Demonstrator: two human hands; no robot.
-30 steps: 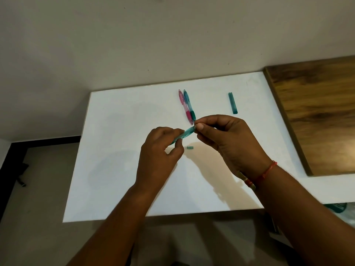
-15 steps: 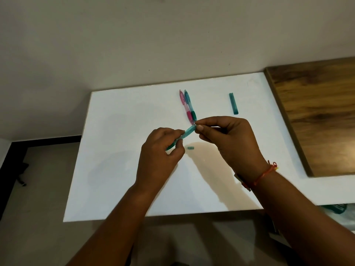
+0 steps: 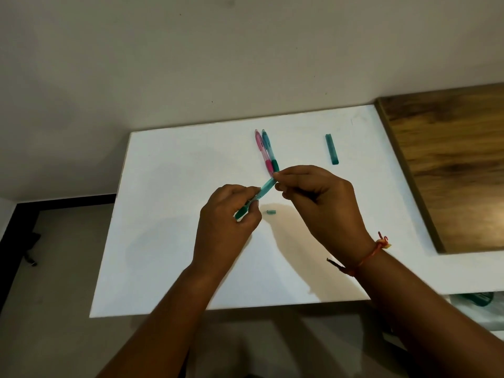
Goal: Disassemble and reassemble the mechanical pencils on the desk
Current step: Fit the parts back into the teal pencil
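My left hand [image 3: 227, 214] grips the lower part of a teal mechanical pencil [image 3: 261, 192], which slants up to the right above the white desk [image 3: 169, 241]. My right hand [image 3: 319, 205] pinches the pencil's upper end between thumb and forefinger. A small teal cap piece [image 3: 270, 212] lies on the desk just below the pencil. Behind the hands a pink pencil [image 3: 263, 152] and a blue-green pencil [image 3: 270, 150] lie side by side. A teal lead case [image 3: 332, 148] lies apart at the back right.
A brown wooden surface [image 3: 450, 170] adjoins the desk's right edge. A plain wall rises behind the desk. The floor with a dark skirting [image 3: 16, 227] lies to the left. A dark green object [image 3: 477, 298] sits below the desk at the right.
The pencil's lower end has slid further out below my left fingers. My right hand has shifted slightly right, still pinching the upper end.
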